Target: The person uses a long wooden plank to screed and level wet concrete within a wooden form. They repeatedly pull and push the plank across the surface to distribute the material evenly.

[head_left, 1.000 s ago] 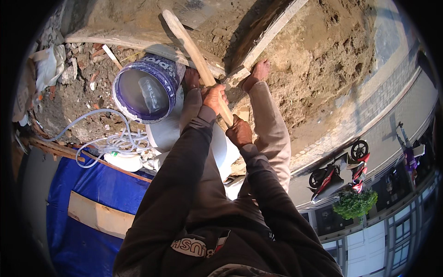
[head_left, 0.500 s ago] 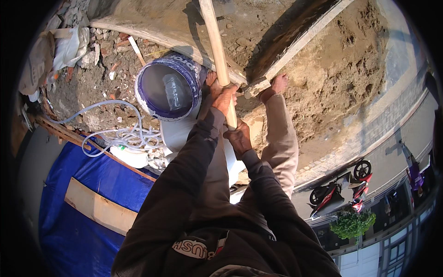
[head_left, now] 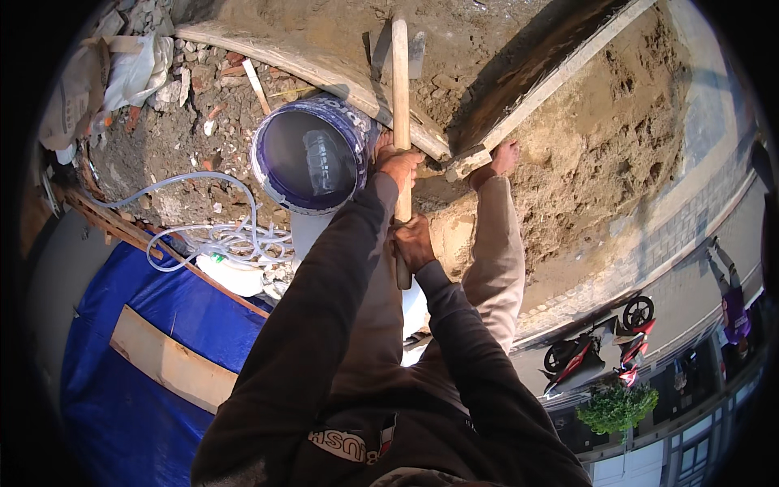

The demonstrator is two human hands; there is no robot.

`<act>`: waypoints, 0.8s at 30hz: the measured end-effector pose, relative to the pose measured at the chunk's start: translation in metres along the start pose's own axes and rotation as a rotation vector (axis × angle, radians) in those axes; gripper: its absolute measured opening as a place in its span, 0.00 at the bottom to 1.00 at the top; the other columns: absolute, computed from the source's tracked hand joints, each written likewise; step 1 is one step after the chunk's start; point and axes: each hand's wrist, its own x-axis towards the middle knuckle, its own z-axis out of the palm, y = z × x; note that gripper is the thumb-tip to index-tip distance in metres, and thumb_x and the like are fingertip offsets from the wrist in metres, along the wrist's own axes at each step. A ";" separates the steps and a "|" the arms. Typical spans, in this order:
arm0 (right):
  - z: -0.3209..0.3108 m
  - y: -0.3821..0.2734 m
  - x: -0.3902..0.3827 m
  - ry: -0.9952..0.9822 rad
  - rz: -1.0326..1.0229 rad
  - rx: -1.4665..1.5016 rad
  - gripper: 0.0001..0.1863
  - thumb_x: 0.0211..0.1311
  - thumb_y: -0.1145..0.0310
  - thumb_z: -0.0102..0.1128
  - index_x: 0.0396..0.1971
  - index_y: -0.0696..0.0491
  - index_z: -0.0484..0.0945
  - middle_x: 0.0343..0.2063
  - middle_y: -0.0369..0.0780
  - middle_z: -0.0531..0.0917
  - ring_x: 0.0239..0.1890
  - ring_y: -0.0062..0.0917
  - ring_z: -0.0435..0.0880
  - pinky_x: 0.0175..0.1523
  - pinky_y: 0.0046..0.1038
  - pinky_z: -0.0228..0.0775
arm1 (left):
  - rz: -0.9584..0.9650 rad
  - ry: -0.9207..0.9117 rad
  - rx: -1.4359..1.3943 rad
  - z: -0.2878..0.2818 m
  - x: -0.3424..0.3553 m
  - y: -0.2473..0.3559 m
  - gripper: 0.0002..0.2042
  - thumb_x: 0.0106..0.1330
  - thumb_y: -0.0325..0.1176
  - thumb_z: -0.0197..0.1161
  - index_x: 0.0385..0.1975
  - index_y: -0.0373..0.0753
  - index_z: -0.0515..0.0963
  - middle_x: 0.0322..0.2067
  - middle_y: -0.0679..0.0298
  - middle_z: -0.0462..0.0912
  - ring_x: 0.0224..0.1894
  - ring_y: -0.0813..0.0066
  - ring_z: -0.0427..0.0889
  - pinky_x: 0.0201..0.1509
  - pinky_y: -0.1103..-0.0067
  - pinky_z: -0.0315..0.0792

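Both hands grip the pale wooden handle of a hoe [head_left: 401, 97], which runs away from me almost straight up the view. My left hand [head_left: 398, 168] is wrapped round the middle of the handle, right beside the rim of a bucket. Lower down, my right hand [head_left: 415, 242] closes round it near the butt, which sticks out below the fist between my legs. At the far end, parts of a grey metal blade show on either side of the handle, over wet, sandy-coloured mortar [head_left: 479, 40]. The blade's full shape is hidden.
A purple-rimmed bucket [head_left: 268, 183] of greyish water stands at my left. Wooden boards [head_left: 560, 81] meet in a corner before my feet. Rubble, a coiled clear hose [head_left: 251, 239] and a blue tarp [head_left: 162, 296] lie left; parked motorcycles [head_left: 584, 349] and a person [head_left: 734, 312] are at right.
The hoe has been drawn toward me and turned more upright. Its butt now reaches below my right hand, and the blade shows at the far end. The whole view has shifted slightly.
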 end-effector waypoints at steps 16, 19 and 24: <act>0.111 -0.109 0.045 -0.063 -0.156 -0.084 0.08 0.42 0.83 0.56 0.26 0.60 0.75 0.16 0.36 0.75 0.14 0.21 0.72 0.19 0.24 0.64 | 0.491 -0.087 0.142 -0.049 -0.053 0.128 0.08 0.54 0.29 0.64 0.28 0.35 0.71 0.18 0.67 0.72 0.14 0.81 0.70 0.14 0.82 0.65; 0.140 -0.099 0.067 -0.066 -0.048 -0.026 0.07 0.41 0.83 0.56 0.25 0.60 0.75 0.15 0.37 0.76 0.14 0.22 0.73 0.19 0.25 0.64 | 0.334 -0.007 0.214 -0.085 -0.032 0.129 0.09 0.54 0.30 0.65 0.26 0.35 0.72 0.17 0.66 0.70 0.14 0.79 0.70 0.14 0.80 0.66; 0.159 -0.087 0.050 -0.057 0.216 0.042 0.07 0.39 0.83 0.57 0.23 0.62 0.75 0.14 0.39 0.76 0.13 0.23 0.73 0.18 0.27 0.63 | 0.107 -0.036 0.169 -0.110 -0.013 0.110 0.08 0.52 0.29 0.66 0.24 0.36 0.73 0.16 0.66 0.69 0.14 0.76 0.69 0.15 0.78 0.65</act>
